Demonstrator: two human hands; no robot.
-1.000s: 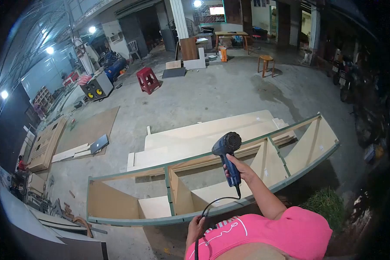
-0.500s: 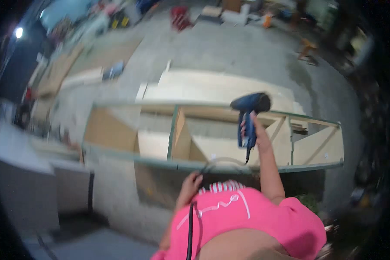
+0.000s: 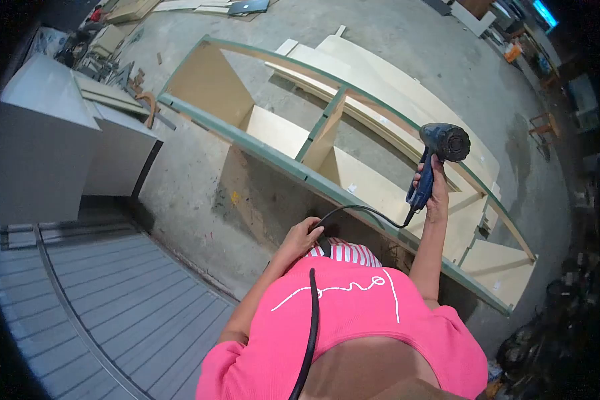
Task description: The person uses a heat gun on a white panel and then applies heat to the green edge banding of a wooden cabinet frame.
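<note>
A dark blue heat gun (image 3: 440, 143) is upright in my right hand (image 3: 437, 187), whose fingers wrap round its handle. The gun is over the far edge of a long wooden cabinet frame (image 3: 323, 127) with green-edged boards. From the handle's base a black cable (image 3: 367, 208) curves left to my left hand (image 3: 305, 235). My left hand is closed on the cable, close to my body and near the frame's near edge.
Pale boards (image 3: 380, 80) lie on the concrete floor behind the frame. At the left stand grey-white panels (image 3: 53, 120) above a slatted grey surface (image 3: 127, 300). A small wooden stool (image 3: 544, 127) is at the far right, with dark clutter below it.
The view has turned, so the frame now slants down to the right. The heat gun and my right hand appear farther right. Both hands keep their holds.
</note>
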